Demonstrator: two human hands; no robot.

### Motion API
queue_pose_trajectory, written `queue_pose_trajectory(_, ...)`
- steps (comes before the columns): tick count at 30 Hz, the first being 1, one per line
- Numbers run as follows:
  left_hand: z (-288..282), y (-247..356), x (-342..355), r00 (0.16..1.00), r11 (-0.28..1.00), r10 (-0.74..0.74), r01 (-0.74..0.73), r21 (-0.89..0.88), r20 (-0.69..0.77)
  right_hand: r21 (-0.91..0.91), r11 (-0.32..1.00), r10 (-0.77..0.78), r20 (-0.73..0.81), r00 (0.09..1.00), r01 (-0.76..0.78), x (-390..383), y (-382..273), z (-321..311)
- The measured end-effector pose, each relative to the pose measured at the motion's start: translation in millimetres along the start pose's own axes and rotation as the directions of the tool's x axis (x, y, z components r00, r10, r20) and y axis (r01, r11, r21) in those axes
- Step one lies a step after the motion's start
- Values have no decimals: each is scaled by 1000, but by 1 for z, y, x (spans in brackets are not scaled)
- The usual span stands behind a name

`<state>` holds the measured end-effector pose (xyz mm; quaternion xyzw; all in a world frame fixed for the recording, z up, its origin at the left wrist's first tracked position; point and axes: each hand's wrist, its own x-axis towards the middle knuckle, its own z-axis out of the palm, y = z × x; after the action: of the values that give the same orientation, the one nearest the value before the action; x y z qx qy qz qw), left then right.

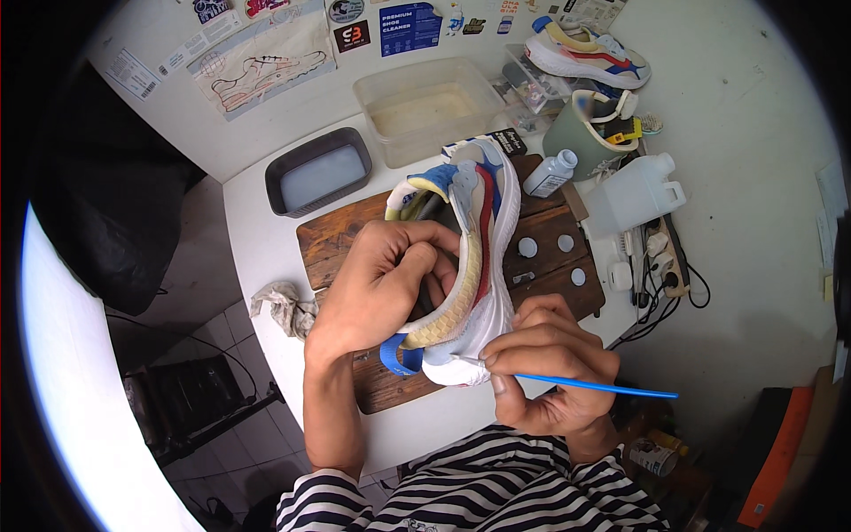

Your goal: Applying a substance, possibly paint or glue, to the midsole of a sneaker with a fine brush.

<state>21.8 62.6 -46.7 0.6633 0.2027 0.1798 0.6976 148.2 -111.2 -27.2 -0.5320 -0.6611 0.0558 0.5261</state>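
Plainly enough in the head view, the shoe [487, 235] is held over the brown board [341, 239] in the middle of the white table [251, 208], toe pointing away from the person and heel near. It leans over, so that its white sole edge shows along the right. The left hand [377, 279] is tucked into the shoe's opening, fingers curled inside against the pale yellow lining, gripping it. The right hand [558, 368] has a slim blue brush [594, 385] pinched between thumb and fingers, handle sticking out to the right and tip at the white heel, just beside the blue pull tab [403, 357]. It's hard to say from here whether the bristles really touch the heel or sit just off it.

Left of the board lies a crumpled cloth [285, 309]. Beyond the board's far edge are a dark tray [280, 189] of cloudy liquid and a clear tub [388, 133]. On the right part of the board stands a white bottle [550, 175], tilted-looking through the bent lens, with small pale discs [527, 247] nearer the person. A translucent jug [631, 197] is beside the board, and a second shoe [585, 60] sits up in the far right corner.
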Motion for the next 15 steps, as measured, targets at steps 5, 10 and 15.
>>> queue_pose_trajectory(5,1,2,1,1000,1000,-12,12,-28,20,-84,996,-16,-51,999,12,-1,6,-7)
queue_pose_trajectory(10,1,5,0,999,999,-40,40,11,25,-23,1000,-18,-1,1000,18,-1,-2,4)
queue_pose_trajectory(15,0,4,0,998,999,-44,44,-5,42,-65,998,-11,-27,1000,9,0,9,-7)
